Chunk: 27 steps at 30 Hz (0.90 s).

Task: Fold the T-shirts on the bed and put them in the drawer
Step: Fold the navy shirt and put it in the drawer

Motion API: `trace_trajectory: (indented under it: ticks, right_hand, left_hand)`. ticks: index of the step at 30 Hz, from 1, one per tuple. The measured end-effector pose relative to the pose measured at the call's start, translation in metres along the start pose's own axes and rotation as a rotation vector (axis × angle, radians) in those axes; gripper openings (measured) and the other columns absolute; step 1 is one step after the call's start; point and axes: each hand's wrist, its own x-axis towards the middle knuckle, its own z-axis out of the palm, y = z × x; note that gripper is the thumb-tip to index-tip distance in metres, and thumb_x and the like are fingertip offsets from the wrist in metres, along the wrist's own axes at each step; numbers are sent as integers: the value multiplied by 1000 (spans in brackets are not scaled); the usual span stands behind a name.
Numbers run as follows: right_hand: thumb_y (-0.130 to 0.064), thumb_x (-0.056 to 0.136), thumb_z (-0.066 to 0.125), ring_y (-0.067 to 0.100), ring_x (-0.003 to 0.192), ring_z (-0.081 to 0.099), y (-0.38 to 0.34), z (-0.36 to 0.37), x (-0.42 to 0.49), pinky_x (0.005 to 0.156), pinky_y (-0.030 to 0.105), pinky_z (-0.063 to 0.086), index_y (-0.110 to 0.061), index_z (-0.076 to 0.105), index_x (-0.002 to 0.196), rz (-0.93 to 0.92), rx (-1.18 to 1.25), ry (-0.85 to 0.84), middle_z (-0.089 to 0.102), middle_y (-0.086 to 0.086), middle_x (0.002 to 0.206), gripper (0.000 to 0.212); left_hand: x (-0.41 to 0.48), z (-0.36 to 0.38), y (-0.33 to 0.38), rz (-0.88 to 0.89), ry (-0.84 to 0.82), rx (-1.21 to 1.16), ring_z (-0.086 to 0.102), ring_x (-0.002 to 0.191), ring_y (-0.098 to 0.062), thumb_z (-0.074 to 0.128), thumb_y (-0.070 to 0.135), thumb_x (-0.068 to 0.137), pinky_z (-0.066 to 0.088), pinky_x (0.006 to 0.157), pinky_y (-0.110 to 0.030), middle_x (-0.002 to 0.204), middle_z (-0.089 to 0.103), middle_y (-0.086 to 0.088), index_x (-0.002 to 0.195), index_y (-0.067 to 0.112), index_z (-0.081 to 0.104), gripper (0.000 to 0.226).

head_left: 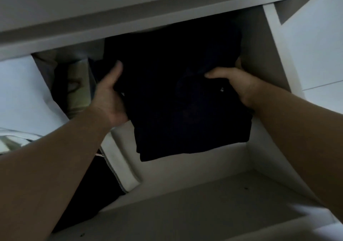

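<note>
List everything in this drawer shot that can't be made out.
All in the head view:
- Hidden under the dark T-shirt: the fingers of the left hand; only its thumb shows.
- Most fingers of the right hand are behind the shirt's far edge.
- The back of the drawer is covered by the shirt and the panel above.
- What lies beneath the shirt is too dark to tell.
- The pale item at left is dim, blurred and unidentifiable.

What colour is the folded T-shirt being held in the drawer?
The T-shirt looks black or navy, with a tiny pale mark near the right hand; head view.
</note>
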Motion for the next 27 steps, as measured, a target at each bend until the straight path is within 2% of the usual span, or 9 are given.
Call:
trace_trajectory:
  ticks: [3, 5, 8, 11, 14, 17, 21, 24, 27]
  right_hand:
    - [-21, 52, 71, 16, 73, 70, -7, 1, -11, 60, 25, 55, -14, 70, 100, -2, 178, -188, 73, 4, 85, 49]
    - [-15, 59, 64, 14, 66, 70, -10, -1, -16, 58, 23, 54, -16, 77, 75, -51, 227, -264, 73, 1, 72, 20]
    - [-21, 65, 66, 13, 73, 71, -17, -2, -19, 61, 23, 55, -19, 75, 91, -94, 262, -253, 74, -1, 81, 28]
    - [-42, 55, 83, 15, 91, 69, -16, 9, -13, 72, 26, 56, -23, 47, 134, -44, 146, -20, 68, -4, 109, 89]
    - [-46, 79, 67, 12, 93, 61, -8, 17, -15, 82, 26, 50, -22, 42, 136, -16, -3, 229, 59, -3, 123, 67]
    - [-52, 85, 56, 25, 111, 56, 10, 12, -42, 95, 30, 42, -19, 42, 136, 48, -241, 343, 55, 3, 129, 63]
    - [-44, 90, 50, 39, 115, 44, 45, 24, -83, 92, 34, 35, -3, 48, 126, 3, -770, 482, 47, 23, 127, 55]
    - [-31, 94, 47, 44, 108, 44, 52, 26, -77, 88, 35, 30, 9, 53, 111, -129, -839, 559, 46, 31, 117, 44]
    - [-25, 97, 42, 46, 94, 52, 55, 17, -71, 76, 42, 34, 13, 53, 97, -164, -882, 610, 53, 34, 106, 40]
  left_hand:
    - [2, 3, 8, -44, -38, -22, 65, 103, -28, 55, 70, 71, 56, 74, -42, 114, 68, -9, 105, 21, 72, 62]
    - [4, 9, 7, -24, -53, -31, 65, 104, -28, 45, 72, 77, 56, 76, -41, 115, 67, -10, 106, 20, 72, 66]
    - [2, 12, 4, 81, -72, -90, 63, 107, -30, 46, 74, 76, 55, 79, -42, 117, 66, -11, 112, 21, 69, 68]
    - [-1, 12, 2, 146, -70, -99, 62, 109, -30, 40, 79, 73, 54, 84, -45, 119, 65, -11, 118, 21, 65, 77]
    - [-9, 18, -12, 148, 63, -16, 63, 107, -23, 34, 75, 79, 54, 84, -39, 119, 65, -4, 128, 24, 54, 74]
    - [-31, 23, -44, 354, 452, 140, 55, 107, -7, 59, 58, 71, 47, 88, -27, 115, 52, 13, 138, 29, 25, 80]
    - [-65, 26, -100, 338, 646, 742, 47, 105, -11, 58, 63, 62, 38, 86, -24, 121, 51, -5, 122, 12, 45, 80]
    - [-59, 26, -109, 409, 806, 968, 36, 76, -10, 48, 43, 88, 27, 64, -18, 103, 54, -23, 95, -2, 54, 46]
    - [-47, 20, -96, 390, 879, 1082, 47, 67, -24, 38, 43, 92, 22, 50, -27, 88, 55, -21, 85, 0, 54, 46]
